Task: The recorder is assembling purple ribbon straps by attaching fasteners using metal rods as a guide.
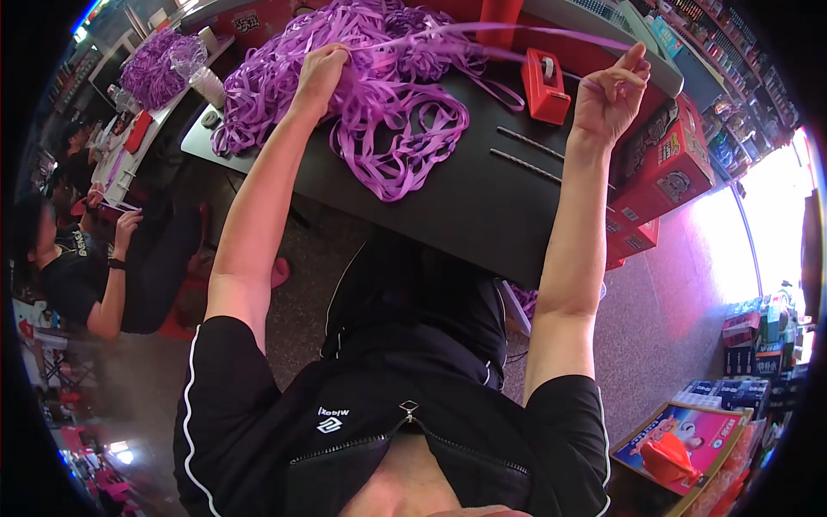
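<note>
A big tangled heap of purple ribbon (276, 65) covers the far left part of the dark table (474, 202), and one loose bundle of it spills toward me. At the heap's edge, my left hand (323, 79) is closed, gripping the ribbon. Strands run from there across to my right hand (608, 102), which is raised past the table's right side. Its fingers are curled, with a strand at the fingertips and another by the thumb side. Between the hands the strands look stretched and slightly blurred.
A red tape dispenser (546, 86) and two thin twisted metal rods (525, 165) lie on the table's right. Red boxes (663, 159) are stacked beyond that edge. Clear plastic cups (207, 86) stand at the left. Another person (95, 267) sits at the left, handling a pale strand.
</note>
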{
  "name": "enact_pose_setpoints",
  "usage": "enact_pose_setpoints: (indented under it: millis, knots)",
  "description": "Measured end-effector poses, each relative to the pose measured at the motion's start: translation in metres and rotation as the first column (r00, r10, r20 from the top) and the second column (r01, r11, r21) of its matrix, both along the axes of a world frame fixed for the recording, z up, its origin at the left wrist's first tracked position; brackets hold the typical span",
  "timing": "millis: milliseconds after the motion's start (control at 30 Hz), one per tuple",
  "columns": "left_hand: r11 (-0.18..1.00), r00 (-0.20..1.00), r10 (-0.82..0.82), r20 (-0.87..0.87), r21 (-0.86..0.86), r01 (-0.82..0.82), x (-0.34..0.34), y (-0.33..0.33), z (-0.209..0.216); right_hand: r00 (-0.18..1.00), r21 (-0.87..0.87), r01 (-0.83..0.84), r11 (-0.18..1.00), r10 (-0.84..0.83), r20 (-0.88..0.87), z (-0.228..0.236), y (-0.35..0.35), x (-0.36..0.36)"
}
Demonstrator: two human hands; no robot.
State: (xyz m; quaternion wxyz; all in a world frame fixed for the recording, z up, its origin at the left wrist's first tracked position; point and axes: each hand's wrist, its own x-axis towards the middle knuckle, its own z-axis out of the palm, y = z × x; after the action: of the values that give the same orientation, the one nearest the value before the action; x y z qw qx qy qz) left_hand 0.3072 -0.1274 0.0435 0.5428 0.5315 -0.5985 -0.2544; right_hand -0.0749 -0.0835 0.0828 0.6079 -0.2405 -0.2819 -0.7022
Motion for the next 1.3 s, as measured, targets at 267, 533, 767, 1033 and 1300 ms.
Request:
enact_pose_setpoints:
  millis: [267,533,767,1033,1300]
  knots:
    - [0.95,0.651,-0.2,0.733,-0.017,0.311,-0.042,0.042,0.011,0.994,0.098,0.041,0.994,-0.031,-0.101,-0.003,-0.004,0.019]
    - [0.91,0.412,0.037,0.91,-0.201,0.362,-0.081,0.041,0.01,0.996,0.021,-0.031,0.999,0.033,-0.088,-0.003,-0.005,0.016]
    - [0.858,0.804,-0.406,0.434,-0.121,0.499,-0.131,0.064,0.041,0.965,0.021,-0.05,0.999,0.054,-0.258,-0.001,0.004,0.025]
    - [0.448,0.472,-0.847,-0.245,0.149,0.882,-0.169,0.103,0.019,0.956,-0.082,-0.171,0.982,0.145,-0.254,0.017,0.026,0.053]
    - [0.168,0.204,-0.819,-0.536,0.116,0.979,-0.099,0.131,0.027,0.948,0.105,0.186,0.977,-0.151,-0.28,0.005,0.006,0.018]
